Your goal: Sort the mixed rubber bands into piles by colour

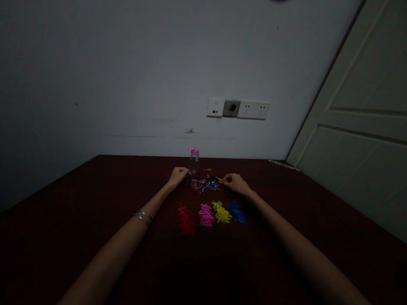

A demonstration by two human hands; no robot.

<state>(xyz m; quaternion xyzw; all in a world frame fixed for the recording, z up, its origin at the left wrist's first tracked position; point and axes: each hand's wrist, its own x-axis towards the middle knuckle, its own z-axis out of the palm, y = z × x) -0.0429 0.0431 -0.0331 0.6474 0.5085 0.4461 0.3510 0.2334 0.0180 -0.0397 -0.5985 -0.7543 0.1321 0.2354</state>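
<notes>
A mixed pile of small coloured rubber bands (206, 184) lies on the dark table between my hands. My left hand (179, 175) is at its left side, fingers pressed together beside the clear bottle; whatever they hold is too small to make out. On the pile's right edge, my right hand (235, 182) pinches with thumb and fingers, and a yellow rubber band (220, 180) shows at the tips. Nearer to me are separate heaps in a row: red bands (186, 222), pink bands (206, 215), yellow bands (221, 213) and blue bands (236, 213).
A clear bottle with a pink cap (194, 160) stands behind the pile, near the wall. One loose band (207, 170) lies to its right. Wall sockets (238, 109) sit above the table (85, 187), and a pale panelled door (369, 115) rises at right. The light is dim.
</notes>
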